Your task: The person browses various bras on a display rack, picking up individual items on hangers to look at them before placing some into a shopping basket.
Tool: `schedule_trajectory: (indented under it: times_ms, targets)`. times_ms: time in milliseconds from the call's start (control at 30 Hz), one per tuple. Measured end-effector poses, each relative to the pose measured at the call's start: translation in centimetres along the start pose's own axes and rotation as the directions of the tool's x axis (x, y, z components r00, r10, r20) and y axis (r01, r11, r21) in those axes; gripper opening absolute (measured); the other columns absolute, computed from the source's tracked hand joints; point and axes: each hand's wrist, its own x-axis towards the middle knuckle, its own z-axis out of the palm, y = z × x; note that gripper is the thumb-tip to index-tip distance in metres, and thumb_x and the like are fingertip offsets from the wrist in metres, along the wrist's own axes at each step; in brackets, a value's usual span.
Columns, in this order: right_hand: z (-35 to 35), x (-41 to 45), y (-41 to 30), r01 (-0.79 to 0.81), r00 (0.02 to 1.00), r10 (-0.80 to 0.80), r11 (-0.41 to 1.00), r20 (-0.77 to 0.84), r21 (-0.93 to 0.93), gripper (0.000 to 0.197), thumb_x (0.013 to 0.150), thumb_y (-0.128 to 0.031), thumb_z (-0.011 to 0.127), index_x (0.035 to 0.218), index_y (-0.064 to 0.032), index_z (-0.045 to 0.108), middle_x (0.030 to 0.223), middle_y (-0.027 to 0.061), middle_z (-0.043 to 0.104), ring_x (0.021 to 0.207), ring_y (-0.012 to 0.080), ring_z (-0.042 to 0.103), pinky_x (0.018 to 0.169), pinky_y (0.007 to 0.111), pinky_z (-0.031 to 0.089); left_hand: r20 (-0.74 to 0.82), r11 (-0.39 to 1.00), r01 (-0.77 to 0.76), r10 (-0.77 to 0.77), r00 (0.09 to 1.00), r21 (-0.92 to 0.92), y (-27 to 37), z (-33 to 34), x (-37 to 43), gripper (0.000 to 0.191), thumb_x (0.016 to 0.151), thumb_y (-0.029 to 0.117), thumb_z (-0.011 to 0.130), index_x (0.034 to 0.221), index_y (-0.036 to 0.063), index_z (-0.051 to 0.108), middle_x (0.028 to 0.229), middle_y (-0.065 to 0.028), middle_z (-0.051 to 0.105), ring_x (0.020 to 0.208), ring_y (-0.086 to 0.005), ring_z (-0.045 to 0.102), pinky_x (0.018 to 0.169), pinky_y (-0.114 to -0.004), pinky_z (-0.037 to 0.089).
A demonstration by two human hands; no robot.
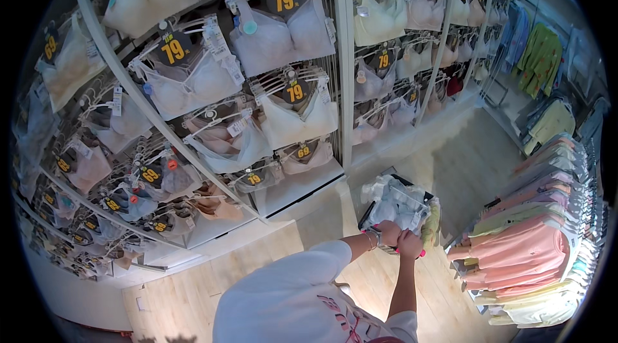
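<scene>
My left hand (388,234), with a watch and bracelet at its wrist, is closed on the handle of a small dark-framed cart. Close beside it, my right hand (410,244) grips the same cart handle (423,252), whose pink end shows past my fingers. Pale blue and white bras (395,204) are heaped in the cart, just beyond my hands. A yellow-green garment (433,220) hangs over the cart's right side. Most of the handle is hidden under my hands.
Tall wall racks of bras (285,34) with round price tags run along the left and ahead. On the right stands a rack of pastel long-sleeved tops (524,251). Wood-look flooring (309,241) lies between them. More clothes, including a green garment (540,59), hang at the far right.
</scene>
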Motion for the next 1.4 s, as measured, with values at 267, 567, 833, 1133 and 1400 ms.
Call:
schedule_trajectory:
  times_ms: [267, 567, 833, 1133, 1400]
  targets:
    - [0.3, 2.4, 2.2, 0.031, 1.000, -0.031, 0.998, 0.001, -0.045, 0.037, 0.085, -0.028, 0.046, 0.059, -0.0054, 0.059, 0.055, 0.0181, 0.058, 0.049, 0.0362, 0.058, 0.046, 0.046, 0.046, -0.016, 0.998, -0.036, 0.035, 0.999, -0.060, 0.7, -0.4, 2.5, 0.025, 0.067, 0.032, 0.060, 0.059, 0.0082, 0.064, 0.060, -0.0172, 0.060, 0.060, -0.0355, 0.061, 0.056, -0.044, 0.048]
    - [1.3, 0.3, 4.1, 0.083, 0.993, -0.074, 0.991, 0.091, -0.102, 0.036, 0.086, -0.033, 0.045, 0.064, -0.0081, 0.059, 0.056, 0.0163, 0.058, 0.050, 0.0347, 0.058, 0.049, 0.045, 0.046, 0.251, 0.776, -0.099, 0.318, 0.914, -0.623, -1.2, 1.3, 2.2, 0.039, 0.074, 0.043, 0.065, 0.089, 0.0070, 0.062, 0.087, -0.0108, 0.064, 0.083, -0.0231, 0.061, 0.073, -0.035, 0.047]
    - [0.7, 2.0, 2.5, -0.039, 0.982, 0.055, 0.995, 0.180, -0.093, 0.033, 0.083, -0.035, 0.046, 0.068, -0.0101, 0.062, 0.060, 0.0176, 0.060, 0.057, 0.0370, 0.060, 0.053, 0.048, 0.047, -0.244, 0.146, -0.262, 0.133, 0.961, -0.954, -13.9, -26.6, -3.4, 0.040, 0.091, 0.025, 0.052, 0.125, 0.0043, 0.047, 0.122, -0.0037, 0.052, 0.112, -0.0140, 0.048, 0.097, -0.030, 0.036]
    - [-0.3, 5.8, 1.1, -0.274, 0.774, 0.103, 0.944, 0.625, 0.183, 0.031, 0.079, -0.034, 0.053, 0.084, -0.0061, 0.066, 0.071, 0.0182, 0.064, 0.071, 0.0302, 0.064, 0.066, 0.041, 0.050, -0.733, 0.148, -0.847, -0.590, 0.338, -0.510, -23.7, -41.4, -8.7, 0.050, 0.092, 0.013, 0.049, 0.134, -0.0043, 0.028, 0.136, -0.0124, 0.035, 0.129, -0.0208, 0.032, 0.108, -0.034, 0.025]
    - [-2.2, 18.0, -15.4, -0.118, 0.827, -0.337, 0.679, 0.450, 0.725, 0.021, 0.091, -0.019, 0.051, 0.088, 0.0000, 0.061, 0.069, 0.0019, 0.059, 0.066, 0.0099, 0.054, 0.063, 0.024, 0.043, -0.616, -0.048, -0.872, -0.688, 0.383, -0.488, -23.7, -41.3, -6.0, 0.037, 0.087, 0.013, 0.059, 0.120, 0.0057, 0.044, 0.112, -0.0044, 0.054, 0.102, -0.0189, 0.053, 0.090, -0.037, 0.043]
